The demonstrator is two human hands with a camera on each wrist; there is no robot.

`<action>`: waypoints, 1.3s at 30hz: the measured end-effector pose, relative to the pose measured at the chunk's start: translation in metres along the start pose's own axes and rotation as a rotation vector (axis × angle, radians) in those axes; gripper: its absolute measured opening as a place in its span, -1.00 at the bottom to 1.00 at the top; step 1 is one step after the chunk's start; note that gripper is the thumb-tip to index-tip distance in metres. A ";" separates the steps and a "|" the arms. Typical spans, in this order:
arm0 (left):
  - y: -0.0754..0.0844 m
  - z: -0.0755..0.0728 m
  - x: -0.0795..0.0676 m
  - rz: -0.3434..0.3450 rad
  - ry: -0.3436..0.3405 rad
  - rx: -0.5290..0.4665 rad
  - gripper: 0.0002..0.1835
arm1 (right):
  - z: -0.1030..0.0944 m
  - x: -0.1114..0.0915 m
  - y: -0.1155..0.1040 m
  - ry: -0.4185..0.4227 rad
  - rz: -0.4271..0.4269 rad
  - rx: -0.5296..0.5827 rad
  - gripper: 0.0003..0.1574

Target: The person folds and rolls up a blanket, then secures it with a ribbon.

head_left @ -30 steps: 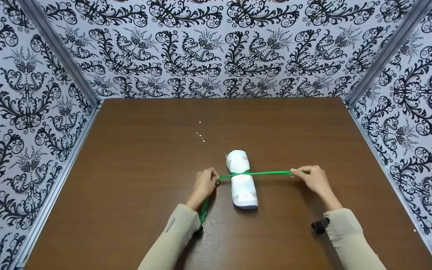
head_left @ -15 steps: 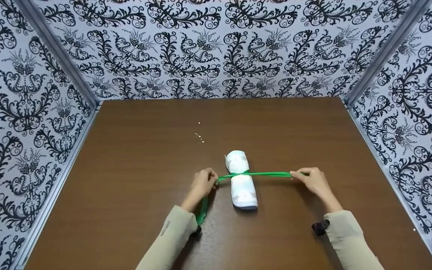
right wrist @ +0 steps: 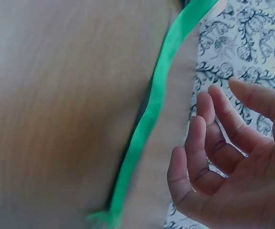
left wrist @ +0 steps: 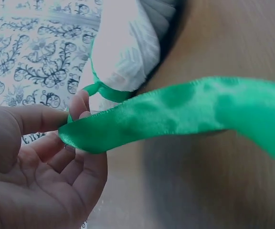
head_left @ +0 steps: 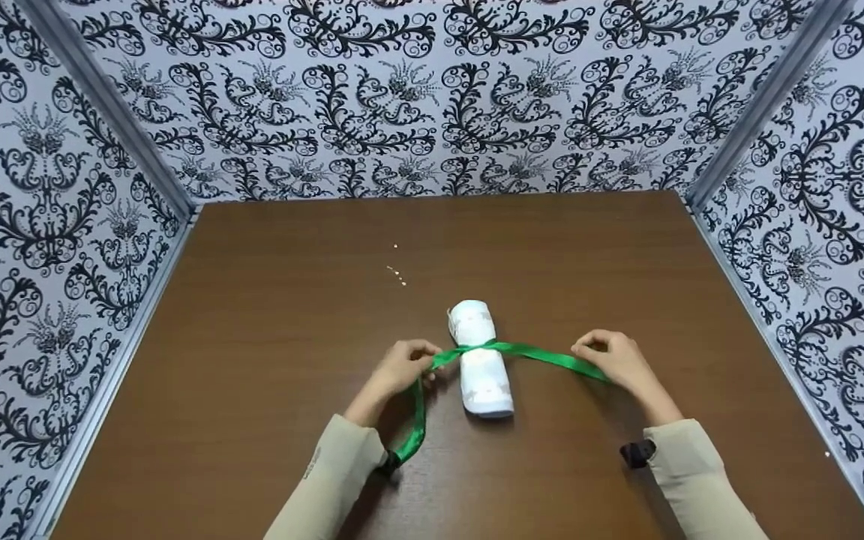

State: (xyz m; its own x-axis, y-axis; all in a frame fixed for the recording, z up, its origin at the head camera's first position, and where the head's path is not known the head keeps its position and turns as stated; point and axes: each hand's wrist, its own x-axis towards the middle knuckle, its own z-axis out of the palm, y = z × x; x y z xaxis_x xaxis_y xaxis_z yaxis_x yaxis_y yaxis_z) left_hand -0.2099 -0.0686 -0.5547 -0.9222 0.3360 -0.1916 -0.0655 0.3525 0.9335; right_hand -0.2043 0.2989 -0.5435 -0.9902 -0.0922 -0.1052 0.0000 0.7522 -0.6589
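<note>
A soft white roll [head_left: 486, 386] with a faint pale print lies on the wooden table, a green ribbon [head_left: 552, 356] crossed around its middle. My left hand [head_left: 400, 366], to the left of the roll, pinches the ribbon between thumb and fingers. From that pinch the ribbon's tail [left wrist: 175, 107] runs back toward the wrist. On the other side, my right hand [head_left: 619, 361] is near the other end of the ribbon. In the right wrist view this ribbon end [right wrist: 149, 112] lies on the table with a frayed tip, apart from the loosely bent fingers [right wrist: 195, 138].
Small white specks [head_left: 400, 275] dot the brown table [head_left: 289, 285] behind the roll. Patterned black-and-white walls [head_left: 432, 97] enclose the table at the back and both sides, with grey metal posts [head_left: 102, 97] in the corners.
My right hand has let go of the ribbon, and that end has gone from taut to slack, sagging onto the table. My left hand keeps its pinch, its tail hanging in a wider curve.
</note>
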 end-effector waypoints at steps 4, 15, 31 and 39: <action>0.005 0.000 -0.002 0.015 -0.014 -0.050 -0.74 | 0.003 0.001 -0.016 -0.022 -0.046 0.020 -0.74; 0.022 0.001 -0.004 0.066 -0.028 -0.133 -0.75 | 0.022 0.004 -0.061 -0.090 -0.153 0.078 -0.79; 0.044 0.004 -0.006 0.090 0.013 -0.138 -0.73 | 0.048 0.009 -0.096 -0.158 -0.266 0.084 -0.89; 0.054 0.007 -0.006 0.136 0.050 -0.110 -0.80 | 0.057 0.012 -0.112 -0.159 -0.303 0.090 -0.84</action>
State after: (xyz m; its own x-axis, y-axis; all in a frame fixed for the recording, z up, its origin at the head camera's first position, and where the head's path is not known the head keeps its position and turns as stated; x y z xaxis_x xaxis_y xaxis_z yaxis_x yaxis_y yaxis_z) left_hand -0.2048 -0.0454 -0.5050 -0.9431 0.3290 -0.0487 0.0223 0.2084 0.9778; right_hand -0.2084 0.1762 -0.5133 -0.9128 -0.4084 -0.0044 -0.2716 0.6151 -0.7402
